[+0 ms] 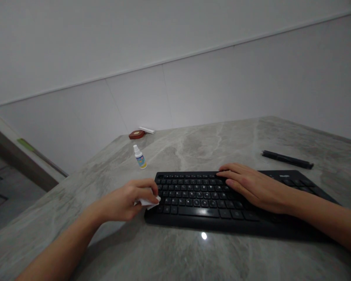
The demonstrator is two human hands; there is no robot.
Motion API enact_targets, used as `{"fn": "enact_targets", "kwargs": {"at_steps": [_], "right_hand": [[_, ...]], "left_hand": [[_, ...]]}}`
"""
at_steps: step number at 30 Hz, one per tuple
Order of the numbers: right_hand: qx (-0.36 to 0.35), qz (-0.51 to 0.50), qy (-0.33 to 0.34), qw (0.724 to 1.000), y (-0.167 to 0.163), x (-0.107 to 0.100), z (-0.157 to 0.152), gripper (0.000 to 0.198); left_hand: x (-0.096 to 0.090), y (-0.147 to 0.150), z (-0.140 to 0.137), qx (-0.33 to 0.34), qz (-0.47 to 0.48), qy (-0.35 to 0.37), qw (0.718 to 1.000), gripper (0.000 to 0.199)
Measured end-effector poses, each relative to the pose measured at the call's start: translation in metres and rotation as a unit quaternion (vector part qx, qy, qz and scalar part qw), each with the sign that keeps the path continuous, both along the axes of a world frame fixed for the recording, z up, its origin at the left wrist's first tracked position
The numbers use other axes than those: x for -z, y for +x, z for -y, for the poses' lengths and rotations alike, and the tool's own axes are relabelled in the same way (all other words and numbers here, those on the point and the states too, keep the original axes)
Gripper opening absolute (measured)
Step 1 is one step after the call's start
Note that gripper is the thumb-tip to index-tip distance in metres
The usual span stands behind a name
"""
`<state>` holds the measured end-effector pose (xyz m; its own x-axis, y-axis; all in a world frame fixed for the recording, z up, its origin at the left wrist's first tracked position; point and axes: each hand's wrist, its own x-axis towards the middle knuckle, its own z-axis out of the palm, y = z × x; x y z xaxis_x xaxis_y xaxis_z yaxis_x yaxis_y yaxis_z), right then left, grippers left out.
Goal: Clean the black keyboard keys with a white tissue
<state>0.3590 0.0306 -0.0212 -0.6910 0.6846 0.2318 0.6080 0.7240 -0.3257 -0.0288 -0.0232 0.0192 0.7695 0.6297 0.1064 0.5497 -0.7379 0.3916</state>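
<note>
A black keyboard lies flat on the grey marbled table, its keys dotted with glints of light. At its left edge my left hand pinches a crumpled white tissue against the leftmost keys. My right hand rests palm down across the right part of the keyboard, fingers stretched out toward the top row, and hides the keys beneath it. Just beyond the keyboard's upper left corner stands a small white bottle with a blue and yellow label, upright.
A black rod-like object lies behind the keyboard on the right. Near the wall are a reddish-brown case and a thin white strip-like item. The table meets a pale wall at the back; its left edge drops off toward the floor.
</note>
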Motion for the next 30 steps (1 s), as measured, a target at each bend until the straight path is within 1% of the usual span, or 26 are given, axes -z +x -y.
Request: {"fn": "enact_targets", "kwargs": {"at_steps": [4, 7, 12, 16, 18, 21, 23, 24, 26, 28, 30], "right_hand": [[-0.002, 0.002, -0.001, 1.0, 0.001, 0.0, 0.0, 0.051], [0.0, -0.004, -0.002, 1.0, 0.0, 0.0, 0.0, 0.049], [-0.004, 0.005, -0.004, 1.0, -0.001, -0.002, 0.001, 0.051], [-0.01, 0.004, -0.003, 1.0, 0.0, -0.002, 0.001, 0.051], [-0.009, -0.001, -0.002, 1.0, 0.0, -0.002, 0.001, 0.049], [-0.009, -0.004, -0.004, 1.0, 0.001, -0.001, 0.001, 0.047], [-0.011, -0.008, -0.005, 1.0, 0.001, -0.001, 0.001, 0.047], [-0.011, -0.009, -0.005, 1.0, 0.001, -0.001, 0.001, 0.046], [-0.011, -0.006, -0.004, 1.0, 0.001, -0.001, 0.001, 0.047], [-0.011, 0.001, -0.003, 1.0, 0.0, -0.002, 0.001, 0.049], [-0.013, 0.001, -0.002, 1.0, 0.0, -0.003, 0.002, 0.049]], "left_hand": [[-0.003, -0.006, 0.003, -0.016, -0.016, -0.003, 1.0, 0.047], [-0.005, -0.009, 0.004, -0.019, -0.027, -0.006, 0.999, 0.051], [-0.008, -0.009, 0.004, -0.014, -0.031, 0.001, 0.999, 0.047], [-0.007, -0.008, 0.005, 0.0, -0.022, 0.033, 0.999, 0.04], [-0.006, -0.008, 0.005, 0.006, -0.001, 0.058, 0.998, 0.036], [0.0, -0.003, 0.003, 0.011, 0.075, 0.117, 0.99, 0.029], [0.006, 0.003, 0.001, 0.016, 0.111, 0.142, 0.984, 0.029], [0.01, 0.007, 0.001, 0.026, 0.111, 0.137, 0.984, 0.03], [0.015, 0.014, -0.001, 0.05, 0.085, 0.102, 0.99, 0.029], [0.018, 0.019, -0.001, 0.046, 0.072, 0.076, 0.993, 0.027], [0.015, 0.02, -0.002, 0.032, 0.06, 0.061, 0.996, 0.026]]}}
